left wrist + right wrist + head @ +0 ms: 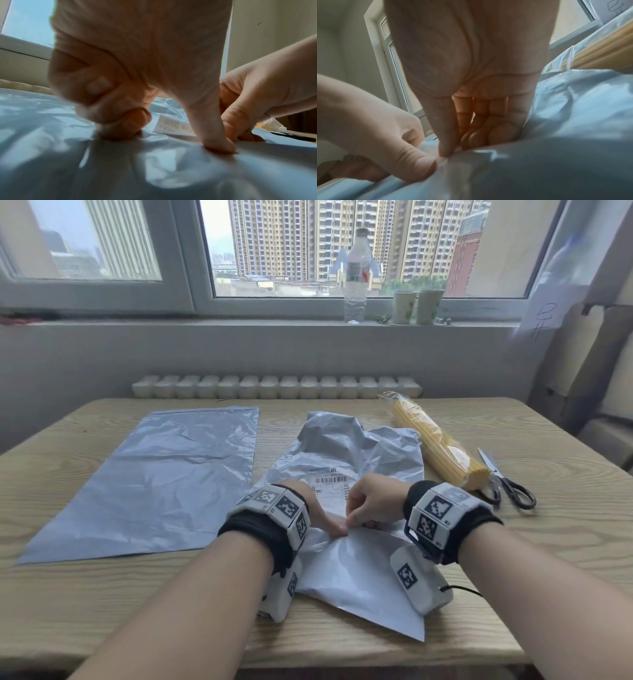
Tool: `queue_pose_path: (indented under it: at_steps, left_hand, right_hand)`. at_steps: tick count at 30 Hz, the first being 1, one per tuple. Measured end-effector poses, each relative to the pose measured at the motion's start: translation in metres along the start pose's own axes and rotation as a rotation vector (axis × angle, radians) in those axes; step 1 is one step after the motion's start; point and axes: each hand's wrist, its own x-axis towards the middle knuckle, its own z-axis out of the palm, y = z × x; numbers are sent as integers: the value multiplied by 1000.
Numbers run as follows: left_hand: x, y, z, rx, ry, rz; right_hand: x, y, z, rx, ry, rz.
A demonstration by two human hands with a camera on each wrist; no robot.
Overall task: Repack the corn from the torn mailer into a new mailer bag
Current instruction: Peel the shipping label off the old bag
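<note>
While we pinch the torn mailer [342,446] with both hands, left hand [317,508] and right hand [371,501], the yellow packet [435,443], seemingly the corn, lies to our right, stretching away from us; the new mailer [164,474] lies left.

Left hand [317,513] and right hand [371,501] touching, fingers curled, pinching

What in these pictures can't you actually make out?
- Corn: none shows in any view; whatever the torn mailer holds is hidden by its plastic.
- Label print: too small in the head view, blurred in the left wrist view.
- Left hand fingers: head view, hidden behind the wrist camera.
- Scissors: one handle loop is hidden behind the right wrist camera.
</note>
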Motion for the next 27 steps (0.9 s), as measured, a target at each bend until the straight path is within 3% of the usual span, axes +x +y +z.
queue_pose_path:
  at_steps: [8,20,23,27]
  left_hand:
    - [-3,-2,-1,23,-33,-7]
    - [-6,0,-3,10,-29,11]
    - [-6,-3,-3,-21,-44,33]
    - [-4,-20,-13,-114,-169,84]
  right_hand:
    - [1,4,-1,83,-46,15]
    - [6,4,-1,76,114,2]
    - [5,4,-2,103,74,7]
    - [2,-1,-8,116,-22,44]
